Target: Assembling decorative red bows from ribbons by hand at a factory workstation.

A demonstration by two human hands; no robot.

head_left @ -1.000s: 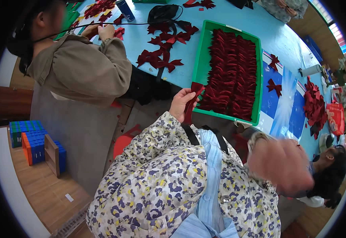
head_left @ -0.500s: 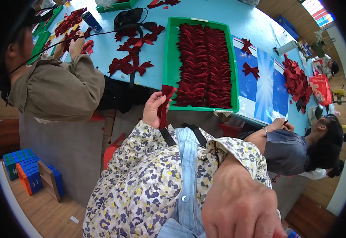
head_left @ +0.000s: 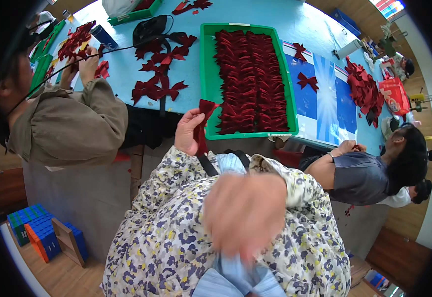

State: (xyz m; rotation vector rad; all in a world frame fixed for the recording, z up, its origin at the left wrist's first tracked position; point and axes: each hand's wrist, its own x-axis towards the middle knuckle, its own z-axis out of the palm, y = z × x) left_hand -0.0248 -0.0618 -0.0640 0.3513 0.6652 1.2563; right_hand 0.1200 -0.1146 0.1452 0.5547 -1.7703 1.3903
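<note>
My left hand (head_left: 190, 132) is closed on a dark red velvet bow (head_left: 204, 117), held upright at the table's near edge, with a black strip hanging below it. Just beyond stands a green tray (head_left: 209, 94) with rows of dark red bows (head_left: 248, 79) packed tightly in it. Close in front of my chest, my right hand (head_left: 244, 210) is smeared by motion. Its fingers point down and do not show clearly, so whether it grips anything cannot be made out.
Loose bows (head_left: 159, 89) lie left of the tray near a black bag (head_left: 149, 32). A blue-and-white sheet (head_left: 327, 106) with two bows and a heap of red pieces (head_left: 362, 91) lie to the right. Co-workers sit left (head_left: 72, 123) and right (head_left: 359, 173). Blue crates (head_left: 43, 232) stand on the floor.
My right hand has swung from the lower right up and leftward, in front of my chest. My left hand still holds the bow, and the whole view has shifted slightly.
</note>
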